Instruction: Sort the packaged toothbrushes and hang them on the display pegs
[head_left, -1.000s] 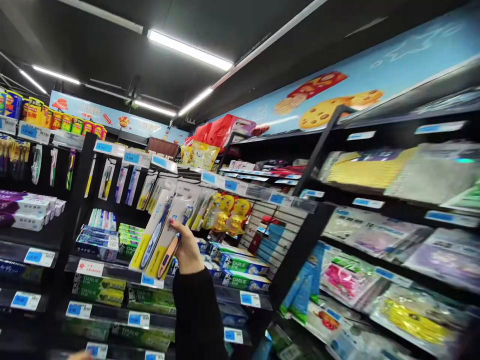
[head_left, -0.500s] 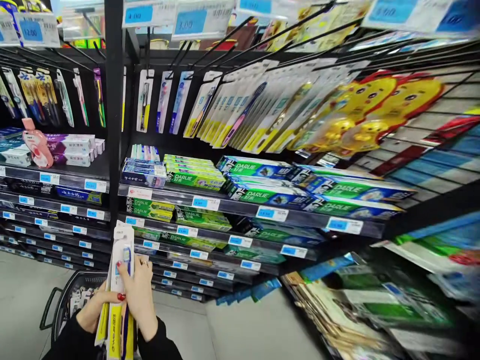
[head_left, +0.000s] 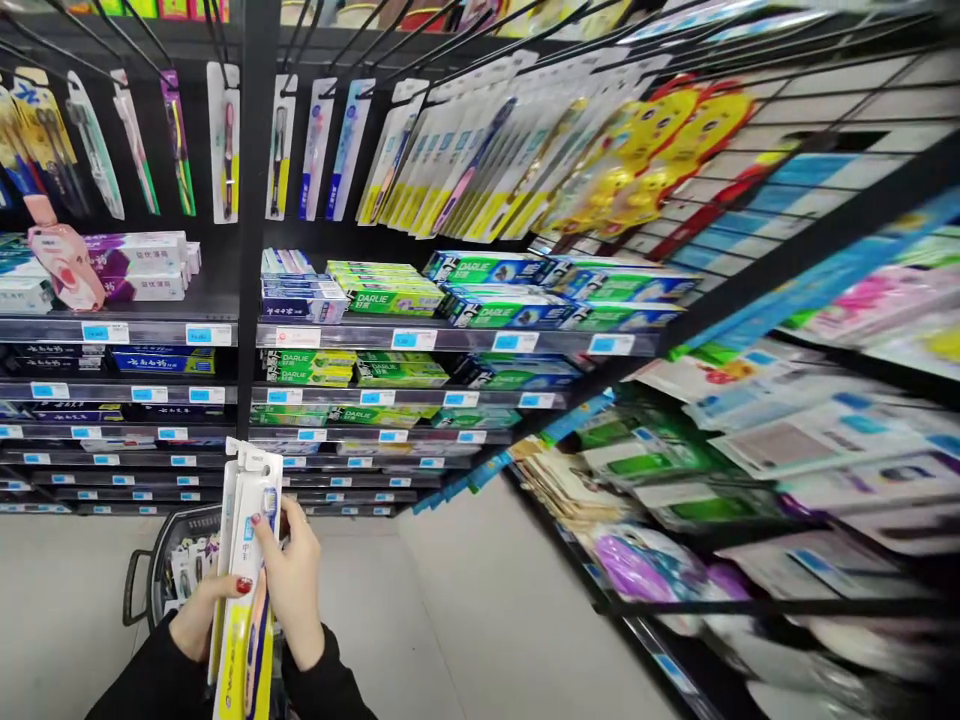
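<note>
A small stack of packaged toothbrushes (head_left: 241,640) in white and yellow blister cards is held upright in front of me. My left hand (head_left: 201,608) grips the stack from its left side, thumb across the front. My right hand (head_left: 291,570) is closed around its right edge, thumb pressed on the front card near the brush head. Behind and below the hands, a dark basket (head_left: 159,545) with more packages inside stands at floor level, partly hidden by my left arm.
Similar toothbrush packs (head_left: 442,170) hang on hooks ahead. Below them, toothpaste boxes (head_left: 397,290) line the shelves. A pink bottle (head_left: 66,262) leans at left. Along the right runs a rack of bagged goods (head_left: 675,470), with grey floor (head_left: 427,600) beside it.
The view has turned downward and slightly right, so the shelves appear higher and more of the right rack shows. Both hands keep hold of the toothbrush packs.
</note>
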